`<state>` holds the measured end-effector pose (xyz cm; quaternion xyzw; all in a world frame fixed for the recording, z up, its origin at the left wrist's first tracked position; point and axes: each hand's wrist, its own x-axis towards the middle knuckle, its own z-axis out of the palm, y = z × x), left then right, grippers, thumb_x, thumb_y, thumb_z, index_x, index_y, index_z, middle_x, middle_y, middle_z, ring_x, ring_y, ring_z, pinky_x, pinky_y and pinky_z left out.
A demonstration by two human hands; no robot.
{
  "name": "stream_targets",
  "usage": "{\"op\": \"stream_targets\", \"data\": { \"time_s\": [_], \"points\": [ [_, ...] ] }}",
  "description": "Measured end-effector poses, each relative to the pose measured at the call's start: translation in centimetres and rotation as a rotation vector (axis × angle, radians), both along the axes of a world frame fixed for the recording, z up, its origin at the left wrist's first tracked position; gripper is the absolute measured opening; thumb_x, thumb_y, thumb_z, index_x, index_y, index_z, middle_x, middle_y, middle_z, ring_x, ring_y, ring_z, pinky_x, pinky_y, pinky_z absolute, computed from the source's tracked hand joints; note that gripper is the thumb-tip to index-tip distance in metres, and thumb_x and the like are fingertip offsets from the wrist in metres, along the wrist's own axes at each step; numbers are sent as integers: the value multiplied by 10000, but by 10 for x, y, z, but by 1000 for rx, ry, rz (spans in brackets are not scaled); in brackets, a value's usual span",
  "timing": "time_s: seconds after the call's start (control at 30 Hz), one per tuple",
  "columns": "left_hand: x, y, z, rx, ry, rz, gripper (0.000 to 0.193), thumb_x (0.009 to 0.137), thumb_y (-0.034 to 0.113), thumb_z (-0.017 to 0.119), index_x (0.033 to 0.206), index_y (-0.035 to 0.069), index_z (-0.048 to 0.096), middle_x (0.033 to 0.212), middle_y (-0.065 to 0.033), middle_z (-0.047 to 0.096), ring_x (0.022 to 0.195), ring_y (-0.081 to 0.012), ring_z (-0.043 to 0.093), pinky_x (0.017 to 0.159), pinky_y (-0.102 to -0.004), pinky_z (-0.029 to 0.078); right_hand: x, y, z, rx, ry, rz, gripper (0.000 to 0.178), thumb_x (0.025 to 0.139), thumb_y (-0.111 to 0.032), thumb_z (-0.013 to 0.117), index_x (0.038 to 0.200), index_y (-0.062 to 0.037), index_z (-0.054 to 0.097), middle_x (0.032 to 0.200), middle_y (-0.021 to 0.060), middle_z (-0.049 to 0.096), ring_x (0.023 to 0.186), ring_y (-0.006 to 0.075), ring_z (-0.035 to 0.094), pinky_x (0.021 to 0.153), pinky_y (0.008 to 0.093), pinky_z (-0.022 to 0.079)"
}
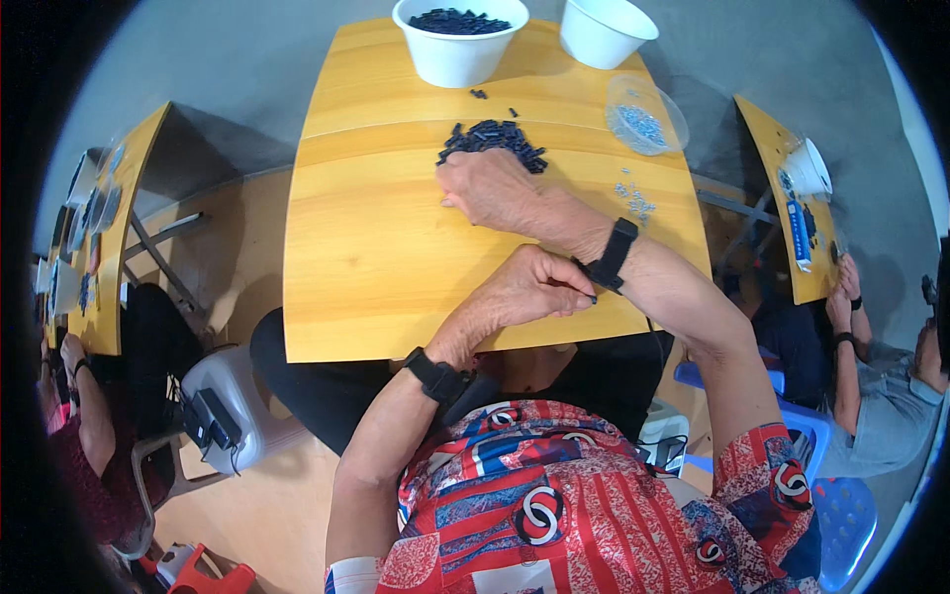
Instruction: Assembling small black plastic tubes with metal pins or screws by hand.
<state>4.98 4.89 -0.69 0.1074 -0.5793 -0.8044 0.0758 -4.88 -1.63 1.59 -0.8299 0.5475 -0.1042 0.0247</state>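
A pile of small black parts (pixel 495 137) lies on the far half of the yellow wooden table (pixel 376 257). My right hand (pixel 490 188) reaches across to the near edge of that pile, palm down, fingers spread and touching the table beside the parts. A black band sits on its wrist. My left hand (pixel 534 287) rests near the table's front edge, just under my right forearm, with its fingers curled tight. Whether something small sits inside the fist is hidden. It also wears a black wristband.
A white bowl of black parts (pixel 457 45) and a second white bowl (pixel 604 30) stand at the far edge. A clear tub of small silvery pieces (pixel 645 117) sits far right, with loose silvery pieces (pixel 635 198) nearby. Other people work at tables left (pixel 74 366) and right (pixel 871 376).
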Motion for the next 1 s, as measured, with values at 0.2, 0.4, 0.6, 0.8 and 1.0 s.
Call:
{"op": "stream_targets", "data": {
  "time_s": [0.2,0.4,0.6,0.8,1.0],
  "points": [
    [3,-1,3,2,-24,29,133,815,66,695,932,3,690,758,-20,668,665,-84,600,636,-232,503,-18,10,9,-197,-208,-47,169,762,-179,666,732,-48,564,754,102,577,718,301,598,576,404,470],
    [2,-1,1,36,-40,105,128,814,63,694,919,-9,688,757,-49,673,639,-90,607,619,-231,511,-67,37,18,-33,-535,-315,127,814,-160,653,852,-43,622,664,52,604,559,127,540,541,268,451],
    [-2,-1,7,158,-21,321,146,843,82,671,950,-16,677,789,-66,672,662,-100,611,616,-230,514,-72,87,45,250,-1280,-550,152,878,-152,609,905,-7,642,735,11,631,566,32,530,484,174,408],
    [-11,-6,12,341,-3,461,140,865,80,640,973,-4,666,802,-84,667,655,-121,602,609,-245,509,-64,125,39,121,-1530,-564,140,897,-126,594,935,3,634,754,1,626,554,32,523,474,170,398],
    [-21,-8,9,358,69,510,144,871,64,625,988,-14,657,847,-104,667,679,-131,599,624,-242,506,-54,129,31,-85,-1412,-587,98,884,-85,605,925,-2,637,727,1,614,576,31,535,495,174,412]
  ]
}}
